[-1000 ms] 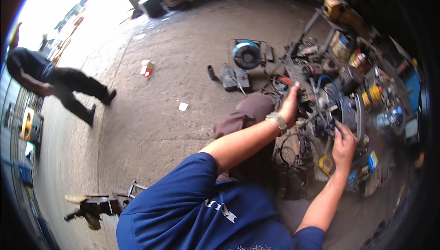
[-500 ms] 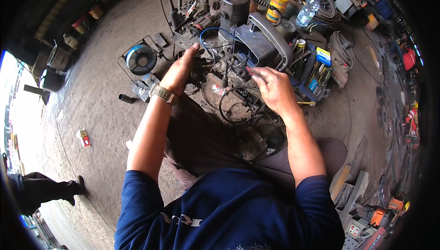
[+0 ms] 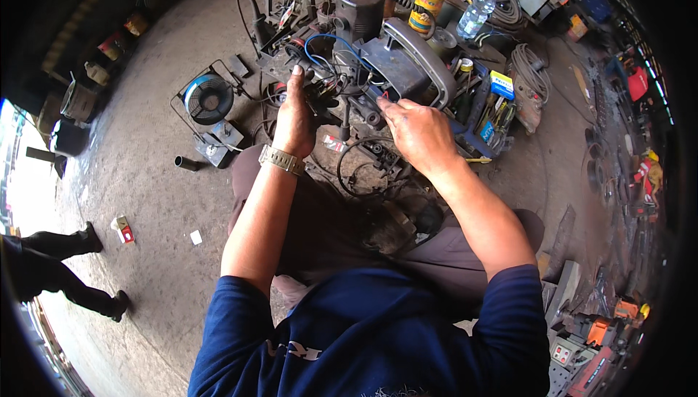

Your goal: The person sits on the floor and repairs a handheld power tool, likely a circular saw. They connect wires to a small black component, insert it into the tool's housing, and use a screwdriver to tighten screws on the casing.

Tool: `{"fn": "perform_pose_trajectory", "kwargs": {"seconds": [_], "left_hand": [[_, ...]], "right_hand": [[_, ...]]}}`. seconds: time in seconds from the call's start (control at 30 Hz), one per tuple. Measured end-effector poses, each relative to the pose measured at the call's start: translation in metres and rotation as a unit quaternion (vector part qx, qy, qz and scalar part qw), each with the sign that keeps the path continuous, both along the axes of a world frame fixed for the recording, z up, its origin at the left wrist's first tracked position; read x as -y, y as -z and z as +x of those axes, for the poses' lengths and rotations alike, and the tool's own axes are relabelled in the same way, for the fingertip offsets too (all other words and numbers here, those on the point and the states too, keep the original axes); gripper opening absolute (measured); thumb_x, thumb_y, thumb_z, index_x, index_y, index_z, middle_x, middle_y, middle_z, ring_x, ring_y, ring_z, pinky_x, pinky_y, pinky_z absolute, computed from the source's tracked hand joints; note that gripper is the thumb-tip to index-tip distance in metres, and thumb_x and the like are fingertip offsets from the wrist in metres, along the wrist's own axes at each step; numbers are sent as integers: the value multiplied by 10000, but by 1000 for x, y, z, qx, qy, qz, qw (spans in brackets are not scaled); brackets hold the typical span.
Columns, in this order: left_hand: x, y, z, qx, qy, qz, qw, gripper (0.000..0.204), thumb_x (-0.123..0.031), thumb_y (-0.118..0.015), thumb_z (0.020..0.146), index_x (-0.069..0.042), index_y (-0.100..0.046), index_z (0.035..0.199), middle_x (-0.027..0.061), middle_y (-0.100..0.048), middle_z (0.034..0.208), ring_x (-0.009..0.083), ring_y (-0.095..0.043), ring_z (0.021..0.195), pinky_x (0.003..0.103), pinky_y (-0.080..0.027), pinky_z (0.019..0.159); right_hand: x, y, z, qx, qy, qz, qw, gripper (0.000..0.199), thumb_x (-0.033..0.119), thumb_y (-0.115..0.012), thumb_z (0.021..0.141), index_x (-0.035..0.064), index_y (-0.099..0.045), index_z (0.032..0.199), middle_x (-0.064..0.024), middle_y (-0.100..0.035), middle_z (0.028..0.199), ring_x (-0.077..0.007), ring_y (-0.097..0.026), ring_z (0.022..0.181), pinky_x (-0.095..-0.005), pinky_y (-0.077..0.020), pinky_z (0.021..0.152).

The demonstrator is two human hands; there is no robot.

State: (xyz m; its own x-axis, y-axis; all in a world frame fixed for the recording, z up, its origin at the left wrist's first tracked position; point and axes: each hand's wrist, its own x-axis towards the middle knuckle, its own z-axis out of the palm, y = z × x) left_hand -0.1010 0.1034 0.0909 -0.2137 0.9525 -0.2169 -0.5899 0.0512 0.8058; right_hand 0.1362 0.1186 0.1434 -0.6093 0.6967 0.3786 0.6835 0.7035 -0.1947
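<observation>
R hand (image 3: 422, 134) now nearer housing (image 3: 396, 66), so work likely centres there; fingers bunched, grip unconf. L hand (image 3: 293, 122): thumb up, grip unconf.

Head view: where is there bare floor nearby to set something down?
A broad bare patch of floor lies between the short black pipe and the red-and-white carton; a smaller one between the coiled cable and the person's right knee. Around the left hand and right hand it is crowded, with the blue cable and grey curved handle nearby.
</observation>
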Motion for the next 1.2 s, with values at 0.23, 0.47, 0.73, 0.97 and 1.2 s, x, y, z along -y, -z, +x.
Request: {"fn": "perform_pose_trajectory", "kwargs": {"seconds": [0.23, 0.47, 0.73, 0.97, 1.2], "left_hand": [[7, 0, 22, 27, -25, 31, 999, 664, -588, -574, 999, -53, -510, 1387, 105, -644, 1201, 221, -677, 1029, 388, -617, 731], [-4, 20, 23, 70, -31, 69, 995, 547, -522, -581, 1025, -81, -565, 1349, 123, -663, 1254, 241, -658, 1125, 424, -527, 949], [-4, 22, 23, 82, -10, 105, 991, 693, -502, -611, 1020, 23, -469, 1451, 117, -602, 1371, 176, -585, 1225, 353, -441, 1063], [-3, 10, 37, 40, -18, 40, 998, 722, -556, -603, 1006, 21, -486, 1423, 127, -571, 1385, 193, -548, 1235, 354, -446, 1020], [-4, 8, 38, 31, -52, -21, 998, 586, -625, -607, 977, -69, -631, 1158, -19, -505, 872, 96, -449, 764, 260, -394, 700]], "right_hand": [[-8, -1, -1, 188, 61, 25, 980, 332, 167, -590, 953, 105, -695, 1261, -162, -710, 743, -351, -725, 668, -474, -589, 601], [1, 10, -15, 245, 99, -49, 963, 505, 87, -539, 916, 27, -579, 1416, -223, -718, 754, -379, -740, 693, -495, -605, 636], [-9, 22, -33, 165, 162, -163, 959, 363, 186, -469, 971, -74, -668, 1127, -229, -744, 917, -408, -739, 860, -513, -589, 814], [-14, 37, -30, 228, 147, -127, 954, 653, 214, -446, 998, -212, -299, 1471, -256, -729, 852, -425, -735, 813, -509, -588, 762], [13, 31, -15, 256, 102, -80, 958, 715, 103, -542, 892, -161, -300, 1511, -250, -717, 753, -381, -742, 685, -499, -601, 645]]}}
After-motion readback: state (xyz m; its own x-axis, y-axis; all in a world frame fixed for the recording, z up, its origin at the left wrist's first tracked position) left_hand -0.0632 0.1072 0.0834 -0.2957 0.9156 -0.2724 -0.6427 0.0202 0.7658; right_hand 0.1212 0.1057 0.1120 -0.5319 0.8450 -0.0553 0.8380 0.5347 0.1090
